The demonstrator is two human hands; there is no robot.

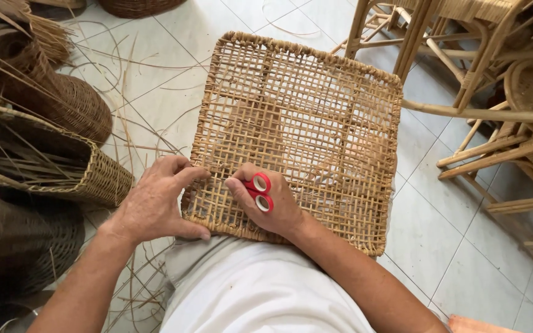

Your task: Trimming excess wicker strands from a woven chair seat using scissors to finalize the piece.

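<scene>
Head view: woven cane panel (pixel 303 123) fills the frame centre, resting on the person's lap, its far edge toward the top of the frame. Left hand (pixel 155 203) at lower left of the panel, gripping its near-left edge, thumb under the rim, fingers curled over the top. Right hand (pixel 266 206) just right of it, lying on the panel's near part, clenched around scissors (pixel 260 191) with red handles; finger loops show, blades hidden under the fingers, so where they point cannot be told. The two hands are near each other, not touching. White cloth (pixel 254 290) of the person's clothing at bottom centre, under the panel's near edge. Dark baskets (pixel 44 154) at left edge on the tiled floor (pixel 464 259), loose cane strands (pixel 137 123) scattered beside them. Chair frames (pixel 482 92) at upper right, well apart from the hands.
</scene>
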